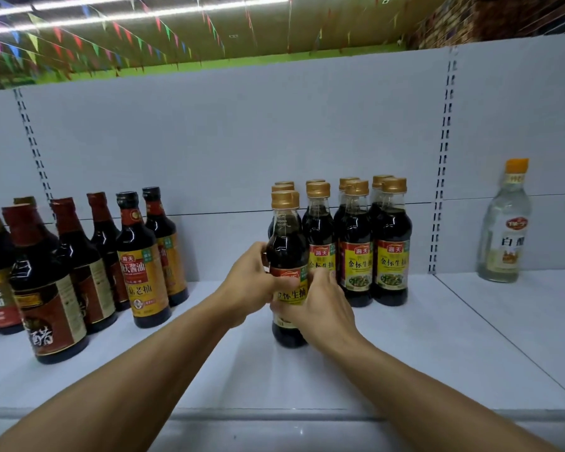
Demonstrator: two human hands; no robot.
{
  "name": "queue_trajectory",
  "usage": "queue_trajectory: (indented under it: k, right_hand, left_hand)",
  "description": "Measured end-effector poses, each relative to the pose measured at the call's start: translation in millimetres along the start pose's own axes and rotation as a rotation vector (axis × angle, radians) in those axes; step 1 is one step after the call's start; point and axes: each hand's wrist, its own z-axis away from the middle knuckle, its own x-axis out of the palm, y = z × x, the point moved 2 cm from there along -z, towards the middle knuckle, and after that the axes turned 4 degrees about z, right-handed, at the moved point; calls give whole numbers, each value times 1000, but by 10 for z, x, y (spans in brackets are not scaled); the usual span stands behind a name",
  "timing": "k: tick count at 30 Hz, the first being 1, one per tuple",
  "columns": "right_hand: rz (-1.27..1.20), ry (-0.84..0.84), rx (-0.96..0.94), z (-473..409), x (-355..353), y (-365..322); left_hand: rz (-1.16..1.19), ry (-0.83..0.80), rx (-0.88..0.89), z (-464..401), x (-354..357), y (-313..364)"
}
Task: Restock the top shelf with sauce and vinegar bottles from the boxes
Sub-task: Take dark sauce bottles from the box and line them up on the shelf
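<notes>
The left hand (248, 282) and the right hand (313, 305) are both gripping one dark glass soy sauce bottle with a gold screw cap and a red-and-yellow label (287, 256), fingers curled round its labelled middle from either side. The bottle is standing upright, or very nearly so, on the white metal top shelf (405, 353); whether its base is fully seated cannot be told.

Taking this held bottle as the landmark: a block of matching gold-capped soy sauce bottles (372, 249) is standing just behind it and to its right, the nearest one touching or almost touching it. Well to its left, a group of taller dark bottles with red and black caps (79, 262) is occupying the shelf. Far to its right, a single clear glass vinegar bottle with an orange cap (504, 230) is standing alone against the back panel.

Risks, as judged from this arrangement: the right hand's fingers are lying close against the neighbouring bottle, so withdrawing them carelessly could be rocking that bottle into the rows behind. The held bottle is also sitting forward of its row; pushing it back at an angle could be toppling several, since glass bottles packed this closely are passing a knock along.
</notes>
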Motion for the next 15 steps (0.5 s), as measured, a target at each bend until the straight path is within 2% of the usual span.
queue_trajectory:
  k: [5, 15]
  right_hand:
    - [-18, -70, -28, -69, 34, 67]
    - [-38, -106, -17, -202, 106, 153]
  left_hand:
    - [32, -58, -17, -129, -72, -27]
    - [38, -125, 6, -213, -114, -97]
